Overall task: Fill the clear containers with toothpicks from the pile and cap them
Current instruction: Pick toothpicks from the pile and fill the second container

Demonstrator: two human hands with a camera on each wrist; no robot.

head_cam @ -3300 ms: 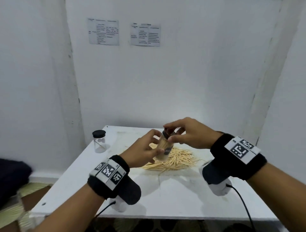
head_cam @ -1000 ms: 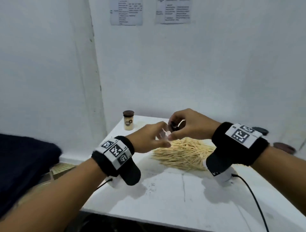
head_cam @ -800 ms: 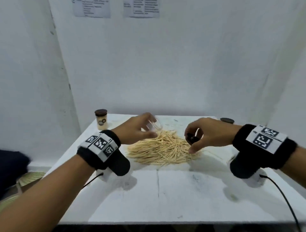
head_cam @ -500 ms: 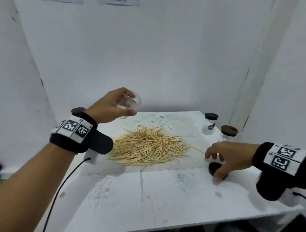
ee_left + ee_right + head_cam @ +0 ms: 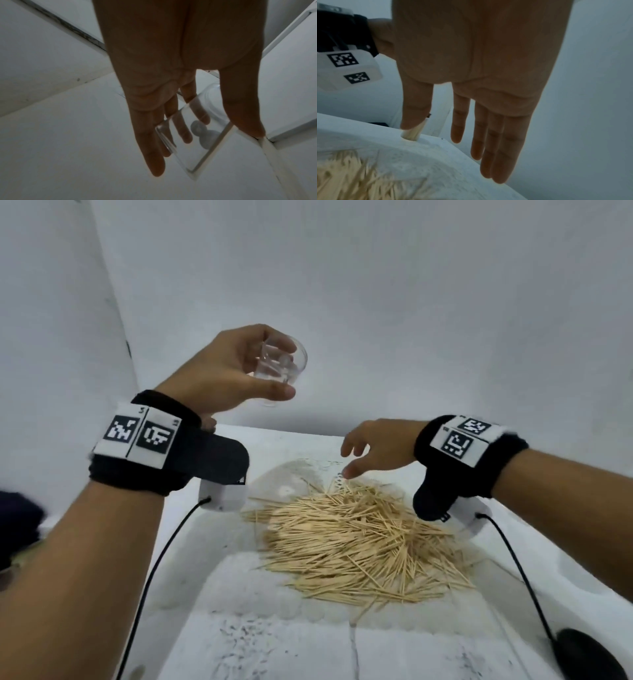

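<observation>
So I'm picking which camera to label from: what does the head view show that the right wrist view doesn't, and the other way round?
Only the head view shows the left hand gripping the empty clear container raised above the table, and the black cap lying at the table's near right. Only the right wrist view shows the right hand's palm and straight fingers, with a filled toothpick container standing behind the thumb. Both show the right hand open and holding nothing over the toothpick pile on the white table.

My left hand (image 5: pixel 219 371) grips an uncapped clear container (image 5: pixel 282 368) above the table (image 5: pixel 274 645). My right hand (image 5: pixel 376 450) hovers over the toothpick pile (image 5: pixel 359 542) — fingers relaxed, holding nothing.
</observation>
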